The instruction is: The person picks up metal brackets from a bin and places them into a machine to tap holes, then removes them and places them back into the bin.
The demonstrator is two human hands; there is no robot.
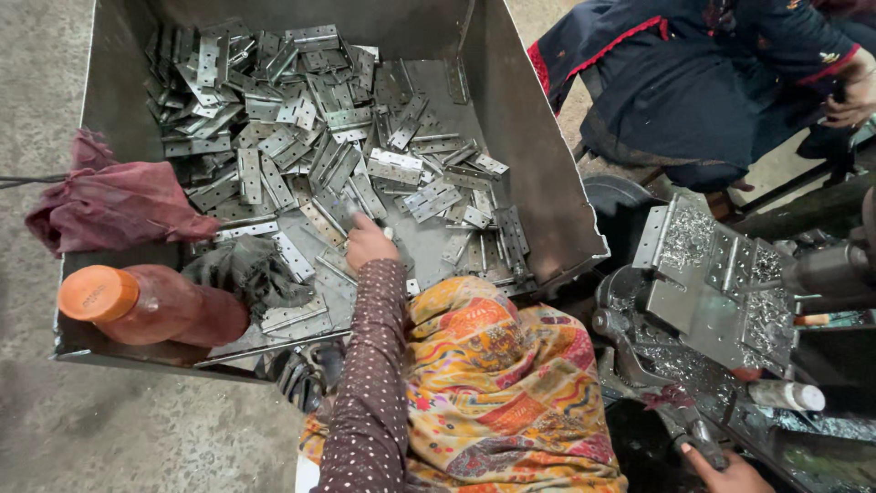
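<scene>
My left hand (370,243), in a dotted maroon sleeve, reaches into a large metal bin (538,173). Its fingers are closed on a flat silver hinge (350,206) at the near edge of a heap of hinges (292,119). My right hand (733,474) shows only partly at the bottom right corner. It grips the dark handle (701,436) of a machine. A patterned orange and yellow cloth (497,393) covers my lap between the two hands.
An orange-capped bottle (146,306), a maroon rag (114,203) and a dark rag (248,270) lie at the bin's left. A jig (721,288) holding hinge plates and metal shavings stands at right. Another person in dark blue clothing (693,82) sits behind it.
</scene>
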